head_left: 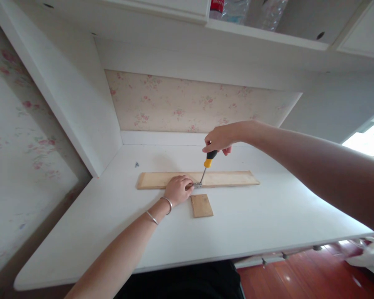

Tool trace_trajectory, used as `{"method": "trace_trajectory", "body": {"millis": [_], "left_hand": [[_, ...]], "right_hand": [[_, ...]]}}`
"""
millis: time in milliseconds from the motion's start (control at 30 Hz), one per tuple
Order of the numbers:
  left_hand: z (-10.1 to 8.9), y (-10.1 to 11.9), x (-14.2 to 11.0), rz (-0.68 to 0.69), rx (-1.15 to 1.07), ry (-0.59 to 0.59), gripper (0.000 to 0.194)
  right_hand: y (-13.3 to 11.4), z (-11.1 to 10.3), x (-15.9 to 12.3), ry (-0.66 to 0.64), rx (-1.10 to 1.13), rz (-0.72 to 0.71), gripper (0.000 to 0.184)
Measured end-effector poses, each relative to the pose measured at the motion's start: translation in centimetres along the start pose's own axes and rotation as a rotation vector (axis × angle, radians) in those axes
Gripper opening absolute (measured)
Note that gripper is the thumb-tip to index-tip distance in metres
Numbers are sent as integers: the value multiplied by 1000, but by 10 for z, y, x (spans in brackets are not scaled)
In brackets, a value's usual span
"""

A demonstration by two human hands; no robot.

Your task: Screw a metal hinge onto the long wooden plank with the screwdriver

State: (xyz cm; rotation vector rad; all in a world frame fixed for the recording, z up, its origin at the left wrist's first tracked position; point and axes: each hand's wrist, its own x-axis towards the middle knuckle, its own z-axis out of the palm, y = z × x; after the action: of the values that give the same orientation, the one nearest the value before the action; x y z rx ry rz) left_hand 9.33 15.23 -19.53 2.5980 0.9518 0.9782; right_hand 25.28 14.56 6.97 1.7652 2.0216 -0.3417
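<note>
A long pale wooden board (230, 179) lies across the white desk (268, 224). A small wooden block (202, 205) sits just in front of it, joined by a small metal hinge (197, 185). My right hand (218, 139) is closed around the black and yellow handle of a screwdriver (208, 162), whose tip rests on the hinge. My left hand (178, 189) is curled on the board, its fingertips pinching the hinge beside the screwdriver tip. Two bangles circle my left wrist.
A small screw or metal bit (137, 165) lies on the desk at the back left. White cabinet walls and floral wallpaper (187, 104) enclose the desk. A shelf above holds plastic bottles (237, 8). Red wooden floor (299, 274) shows at the lower right.
</note>
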Motion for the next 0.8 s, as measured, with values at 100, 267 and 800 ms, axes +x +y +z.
{"method": "trace_trajectory", "body": {"millis": [100,267,800], "left_hand": [[1,0,0,2,5,2,7],[1,-2,0,3,20,-1,6],[1,0,0,13,24,3,7]], "right_hand": [[4,1,2,-9,30,-115,50],[7,2,2,10,-30,-1,35],[8,6,12,21,5,-89,41]]}}
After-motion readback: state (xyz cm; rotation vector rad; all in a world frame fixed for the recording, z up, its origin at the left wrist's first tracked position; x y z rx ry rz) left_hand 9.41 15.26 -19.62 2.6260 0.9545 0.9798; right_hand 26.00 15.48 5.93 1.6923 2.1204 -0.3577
